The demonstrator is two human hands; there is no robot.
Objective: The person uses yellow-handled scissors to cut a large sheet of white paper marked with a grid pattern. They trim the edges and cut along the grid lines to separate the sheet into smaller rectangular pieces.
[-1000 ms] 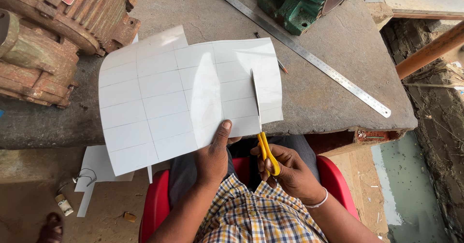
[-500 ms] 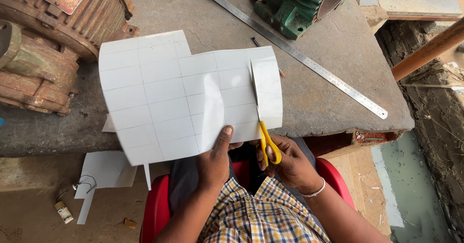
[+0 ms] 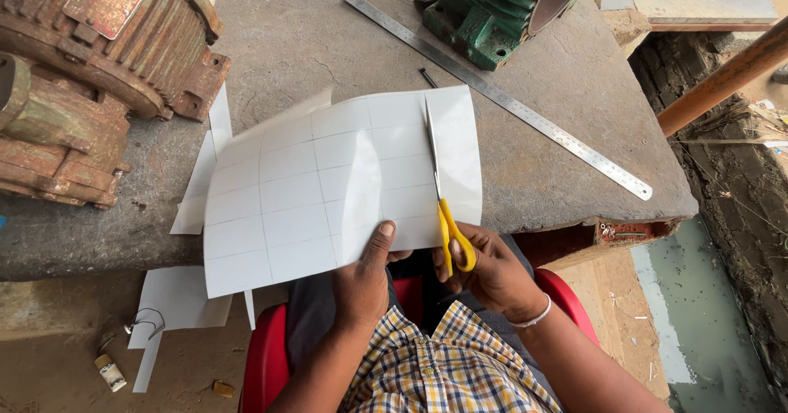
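Note:
A white paper sheet [image 3: 312, 191] ruled with a grid of pencil lines is held over the edge of a stone table [image 3: 345, 43]. My left hand [image 3: 365, 277] pinches the sheet's near edge, thumb on top. My right hand [image 3: 484, 269] grips yellow-handled scissors [image 3: 443, 208], whose blades run up a ruled line and reach almost to the sheet's far edge. A narrow strip of paper lies to the right of the blades.
A long steel ruler [image 3: 501, 97] lies diagonally on the table. A green cast machine [image 3: 501, 11] stands behind it. Rusty motors [image 3: 90, 68] sit at the left. A small dark nail [image 3: 428, 77] lies near the ruler. Paper offcuts [image 3: 176, 298] rest on the ground.
The scissors have moved farther up the ruled line toward the sheet's far edge. The sheet and both hands sit more to the right in view.

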